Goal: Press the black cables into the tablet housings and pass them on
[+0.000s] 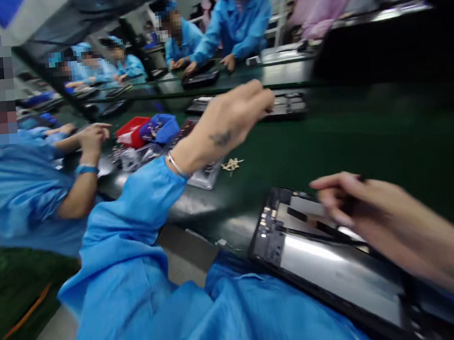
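Observation:
An opened tablet [317, 267], with a silvery inner plate, small gold contacts and black ribbon cables, lies at the bench's near edge, partly over my lap. My right hand [372, 211] is blurred above its right side. Those fingers are curled, with a dark bit showing at the knuckles; I cannot make out what it is. My left hand [234, 117] stretches forward over the bench, fingers bent and pressed together. Whatever it may hold is hidden. Just beyond its fingertips lies another opened device [290, 103].
Left of my wrist are a red bin [132, 133], a blue bin [163, 128] and clear plastic bags [132, 159]. Small cream strips [232, 164] lie on the green bench [385, 131]. A co-worker's arm [82, 176] is close at left; several people work across the bench.

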A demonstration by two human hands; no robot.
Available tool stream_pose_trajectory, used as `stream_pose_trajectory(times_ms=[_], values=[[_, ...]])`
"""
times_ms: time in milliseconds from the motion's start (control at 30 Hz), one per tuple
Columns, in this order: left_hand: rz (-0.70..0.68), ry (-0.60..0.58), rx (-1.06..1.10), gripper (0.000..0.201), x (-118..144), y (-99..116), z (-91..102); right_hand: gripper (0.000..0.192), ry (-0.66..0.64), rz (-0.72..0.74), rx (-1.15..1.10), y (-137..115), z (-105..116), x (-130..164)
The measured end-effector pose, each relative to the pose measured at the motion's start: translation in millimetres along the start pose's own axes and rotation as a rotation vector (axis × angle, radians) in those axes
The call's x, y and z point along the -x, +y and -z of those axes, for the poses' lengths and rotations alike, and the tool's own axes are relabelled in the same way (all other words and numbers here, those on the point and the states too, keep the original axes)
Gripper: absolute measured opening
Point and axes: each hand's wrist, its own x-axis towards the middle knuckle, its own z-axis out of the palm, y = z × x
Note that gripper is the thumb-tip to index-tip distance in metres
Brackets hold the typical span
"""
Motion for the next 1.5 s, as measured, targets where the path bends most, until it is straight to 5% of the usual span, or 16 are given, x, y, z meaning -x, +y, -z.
stream_pose_trajectory(times_ms=[100, 200, 533, 633, 767, 833, 1033, 1167, 1300, 1500], values=[[-0.483, 0.245, -0.088, 0.033, -17.0, 73.8, -6.1, 0.035, -0.074, -0.066, -0.266, 0.3, -12.1, 0.6], [-0.806, 0.45, -0.048, 0.023, -18.2, 103.5, -18.4, 0.033, 0.031, -0.016, -0.392, -0.6, -10.0, 3.5], [-0.974, 0.546, 0.024, 0.018, -19.5, 103.1, -30.8, 0.021, 0.068, 0.078, -0.239, 2.2, 1.7, 6.4], [-0.869, 0.539, 0.149, 0.018, -15.3, 106.1, -31.7, 0.021, 0.137, 0.205, -0.072, 1.9, 3.0, 2.5], [-0.413, 0.372, 0.261, 0.017, -11.2, 107.0, -26.9, 0.014, 0.215, 0.423, 0.259, -2.3, 5.8, 1.8], [-0.294, 0.272, 0.214, 0.019, -10.6, 106.6, -23.2, 0.011, 0.255, 0.519, 0.399, -3.5, 6.2, 3.2], [-0.255, 0.088, 0.102, 0.025, -6.2, 113.4, -17.3, 0.011, 0.266, 0.661, 0.637, -1.4, 4.3, 6.1], [-0.292, 0.137, 0.045, 0.026, -4.2, 118.6, -22.6, 0.013, 0.261, 0.624, 0.631, 0.7, 3.2, 6.1], [-0.139, 0.123, 0.036, 0.024, 2.6, 89.7, -33.7, 0.009, 0.271, 0.566, 0.644, 2.1, 2.8, 8.5], [0.216, -0.405, 0.063, 0.023, 50.7, 21.2, -38.3, 0.007, 0.361, 0.466, 0.667, 14.9, 12.4, 2.4]])
